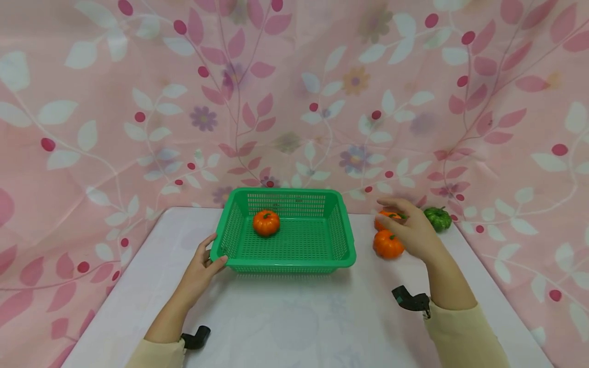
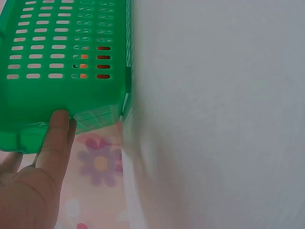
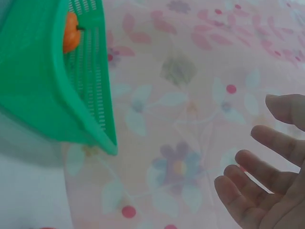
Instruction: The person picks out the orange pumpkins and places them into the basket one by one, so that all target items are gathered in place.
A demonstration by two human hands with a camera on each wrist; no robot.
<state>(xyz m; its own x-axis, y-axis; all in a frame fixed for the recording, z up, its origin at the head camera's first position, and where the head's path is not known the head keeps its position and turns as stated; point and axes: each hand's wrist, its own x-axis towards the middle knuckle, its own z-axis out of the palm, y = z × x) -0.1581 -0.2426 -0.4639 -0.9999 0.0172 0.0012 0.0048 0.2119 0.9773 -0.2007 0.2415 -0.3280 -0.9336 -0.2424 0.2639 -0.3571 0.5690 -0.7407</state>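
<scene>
Two orange pumpkins (image 1: 388, 244) sit on the table (image 1: 294, 317) under the right hand (image 1: 411, 230), fingers spread; the left hand (image 1: 202, 266) pinches the basket (image 1: 285, 263) corner. A hasty grab could roll one off.

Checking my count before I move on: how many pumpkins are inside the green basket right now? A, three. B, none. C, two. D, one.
D: the head view shows a single orange pumpkin inside the green basket; the other two orange ones and the green pumpkin sit on the table right of it.
</scene>
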